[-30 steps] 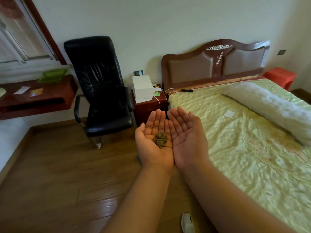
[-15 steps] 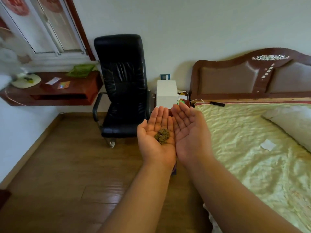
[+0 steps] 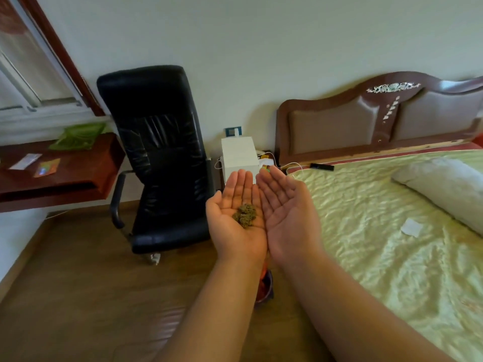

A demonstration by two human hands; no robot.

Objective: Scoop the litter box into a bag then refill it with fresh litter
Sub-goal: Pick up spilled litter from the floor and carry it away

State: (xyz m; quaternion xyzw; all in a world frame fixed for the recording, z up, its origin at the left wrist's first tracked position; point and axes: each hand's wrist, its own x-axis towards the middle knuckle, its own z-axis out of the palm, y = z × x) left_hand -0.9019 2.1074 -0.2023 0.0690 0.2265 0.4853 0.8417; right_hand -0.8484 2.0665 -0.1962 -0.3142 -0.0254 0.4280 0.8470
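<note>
My left hand (image 3: 226, 228) and my right hand (image 3: 286, 212) are held out palm up, side by side and touching along their edges, above the wooden floor beside the bed. A small greenish-brown litter clump (image 3: 245, 216) rests in my left palm, near the seam between the hands. My right palm holds nothing and its fingers are spread. No litter box or bag is in view. A red and purple object (image 3: 266, 286) on the floor is mostly hidden beneath my forearms.
A black office chair (image 3: 162, 158) stands just left of my hands. The bed (image 3: 386, 257) with a pillow (image 3: 444, 189) fills the right side. A white box (image 3: 239, 158) sits by the headboard. A wooden desk (image 3: 65, 176) juts out at the left wall.
The view has swung left and then partly back. My hands stay together, palm up, with the clump lying in the same spot on my left palm.
</note>
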